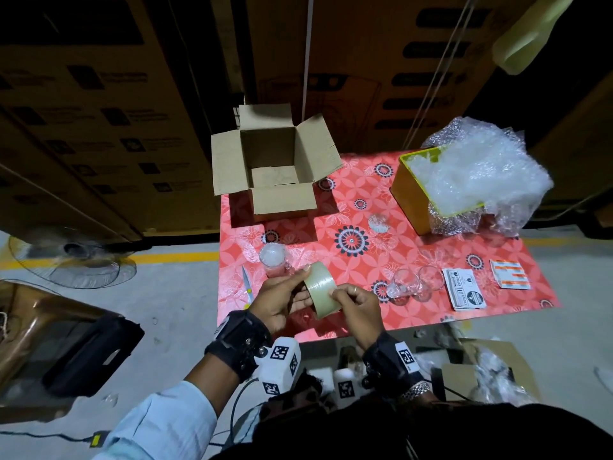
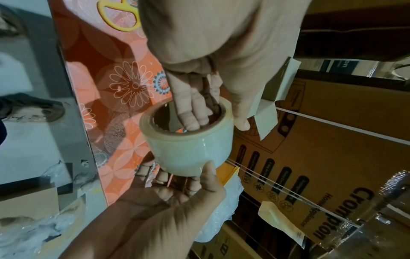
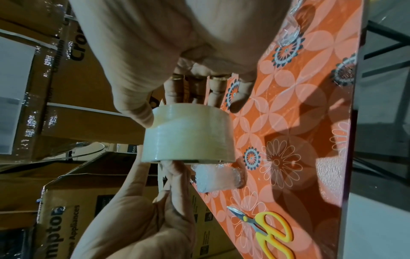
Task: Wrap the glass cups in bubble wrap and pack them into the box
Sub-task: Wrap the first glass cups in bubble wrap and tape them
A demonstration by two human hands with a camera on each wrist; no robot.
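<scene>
My left hand holds a roll of clear tape above the table's near edge, fingers pushed through its core and thumb on the outside. My right hand pinches the roll's outer face with thumb and fingertips. A cup wrapped in bubble wrap stands just behind the left hand and appears again as the wrapped cup beside the roll. Two bare glass cups stand to the right. The open cardboard box sits at the table's far left.
Yellow-handled scissors lie left of my hands. A yellow bin spilling bubble wrap stands at the far right, with a small wrapped bundle in front of it. Label stacks lie at the right. Large cartons rise behind the red floral table.
</scene>
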